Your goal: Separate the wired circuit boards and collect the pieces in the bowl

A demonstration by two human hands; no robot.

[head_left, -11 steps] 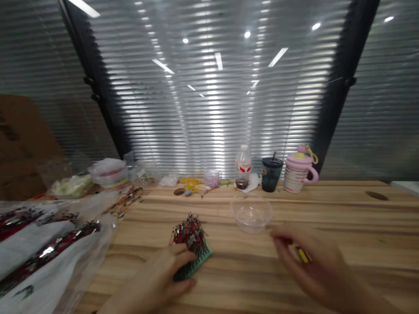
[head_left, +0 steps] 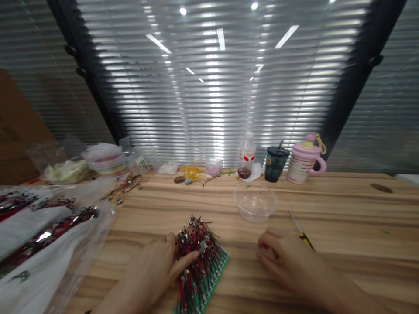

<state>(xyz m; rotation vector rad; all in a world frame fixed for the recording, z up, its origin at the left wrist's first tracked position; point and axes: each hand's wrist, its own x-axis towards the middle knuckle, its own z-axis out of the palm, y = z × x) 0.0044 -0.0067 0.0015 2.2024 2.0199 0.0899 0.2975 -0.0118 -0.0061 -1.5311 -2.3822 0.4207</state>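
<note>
A green circuit board (head_left: 214, 279) lies on the wooden table, covered with red and black wires (head_left: 198, 244) ending in small dark parts. My left hand (head_left: 160, 264) is at its left side, fingers closed around the wire bundle with the thumb laid over the wires. To the right of the board, my right hand (head_left: 278, 257) rests near the table with curled fingers, the fingertips apart and nothing visible between them. A screwdriver (head_left: 304, 237) with a yellow and black handle lies just beyond my right hand.
A clear round bowl (head_left: 255, 216) stands mid-table. Behind it are a bottle (head_left: 247, 157), a dark cup (head_left: 276, 165) and a pink mug (head_left: 303, 163). Plastic bags with wired parts (head_left: 46, 257) cover the left side; loose wires (head_left: 126, 188) and stacked tubs (head_left: 106, 163) lie beyond.
The board now shows more of its wired face and sits farther right and lower. My right hand has moved left, uncovering the screwdriver. The whole view has tilted downward.
</note>
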